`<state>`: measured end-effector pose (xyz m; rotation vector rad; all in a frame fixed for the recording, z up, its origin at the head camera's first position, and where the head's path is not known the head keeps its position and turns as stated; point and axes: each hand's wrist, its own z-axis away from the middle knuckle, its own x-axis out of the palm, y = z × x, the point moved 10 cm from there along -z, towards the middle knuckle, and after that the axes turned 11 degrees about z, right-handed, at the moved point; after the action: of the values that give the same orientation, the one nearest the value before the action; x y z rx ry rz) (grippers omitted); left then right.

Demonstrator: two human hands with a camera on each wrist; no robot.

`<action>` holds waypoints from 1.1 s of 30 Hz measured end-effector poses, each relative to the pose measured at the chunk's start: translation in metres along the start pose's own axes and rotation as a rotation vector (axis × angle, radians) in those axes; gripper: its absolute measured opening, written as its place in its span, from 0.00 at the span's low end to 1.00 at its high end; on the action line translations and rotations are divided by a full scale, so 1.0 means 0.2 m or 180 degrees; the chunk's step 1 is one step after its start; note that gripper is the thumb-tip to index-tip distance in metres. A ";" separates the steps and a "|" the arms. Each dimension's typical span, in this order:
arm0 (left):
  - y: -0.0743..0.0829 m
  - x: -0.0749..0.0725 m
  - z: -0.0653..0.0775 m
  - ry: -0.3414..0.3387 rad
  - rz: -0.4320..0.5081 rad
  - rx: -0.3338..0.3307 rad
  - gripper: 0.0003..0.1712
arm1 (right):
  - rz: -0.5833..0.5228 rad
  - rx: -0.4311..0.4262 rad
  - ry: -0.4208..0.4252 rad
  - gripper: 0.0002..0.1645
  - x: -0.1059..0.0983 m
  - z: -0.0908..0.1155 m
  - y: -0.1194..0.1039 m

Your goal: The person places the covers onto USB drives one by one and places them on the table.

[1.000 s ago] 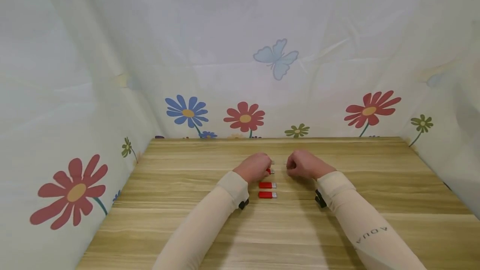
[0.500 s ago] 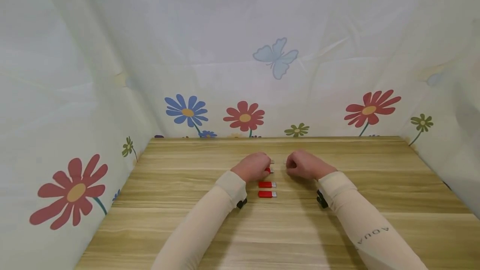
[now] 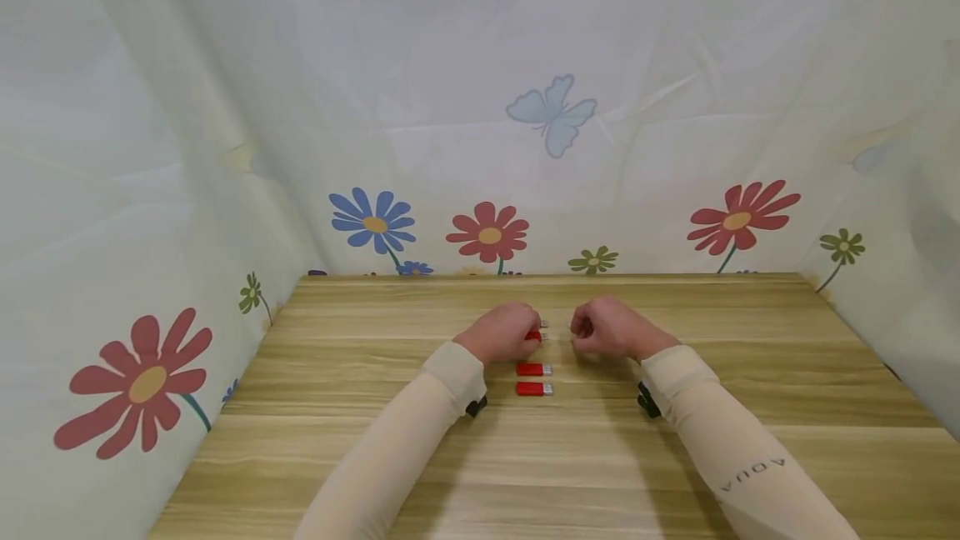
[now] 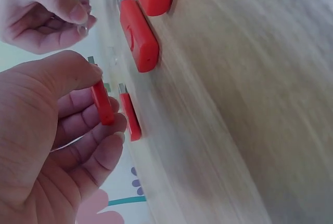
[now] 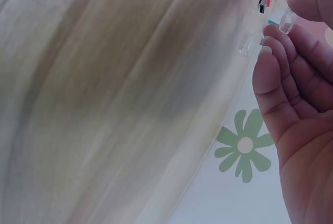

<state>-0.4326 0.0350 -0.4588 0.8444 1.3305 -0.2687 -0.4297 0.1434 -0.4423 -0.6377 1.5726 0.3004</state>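
Note:
In the left wrist view my left hand [image 4: 47, 125] pinches a red USB flash drive [image 4: 103, 102] between thumb and fingers, its metal plug bare. Just beyond lies another red flash drive [image 4: 131, 117] on the table, also uncapped; the left hand covers most of it in the head view. My right hand [image 5: 307, 99] pinches a small clear cap [image 5: 286, 21] at its fingertips, a short way right of the left hand. A second clear cap [image 5: 246, 44] lies on the table close to those fingers.
Nearer the body, two red flash drives [image 3: 534, 370] lie one before the other on the wood-grain table [image 3: 480, 473]. Their plug ends point right. A flower-printed sheet [image 3: 645, 148] hangs behind the table and at both sides.
The left hand has shifted slightly up and left in the head view, and the flash drive in it has moved a little away from the body. The right hand has barely moved.

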 end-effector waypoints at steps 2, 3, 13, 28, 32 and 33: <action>0.00 -0.02 0.01 0.0026 0.0048 0.0020 0.13 | 0.0002 -0.0051 0.0054 0.02 -0.01 0.00 -0.01; 0.00 -0.02 0.02 0.0041 0.0057 0.0033 0.13 | 0.0005 -0.0072 0.0076 0.02 -0.02 0.01 -0.02; 0.01 -0.09 0.08 0.0142 0.0017 -0.0018 0.06 | -0.0093 -0.0083 0.0108 0.03 -0.08 0.04 -0.06; 0.10 -0.17 0.17 0.0340 0.0048 0.0238 0.11 | -0.0456 -0.0326 0.0495 0.06 -0.19 0.14 -0.13; 0.15 -0.20 0.20 0.0387 0.0193 0.0304 0.12 | -0.0603 -0.0396 0.0623 0.07 -0.23 0.18 -0.16; 0.15 -0.21 0.22 0.0398 0.0238 0.0317 0.13 | -0.0636 -0.0424 0.0654 0.08 -0.23 0.19 -0.17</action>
<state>-0.3925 0.0152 -0.4080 1.0062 1.4073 -0.2278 -0.3803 0.1468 -0.3949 -0.9471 1.6779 0.1954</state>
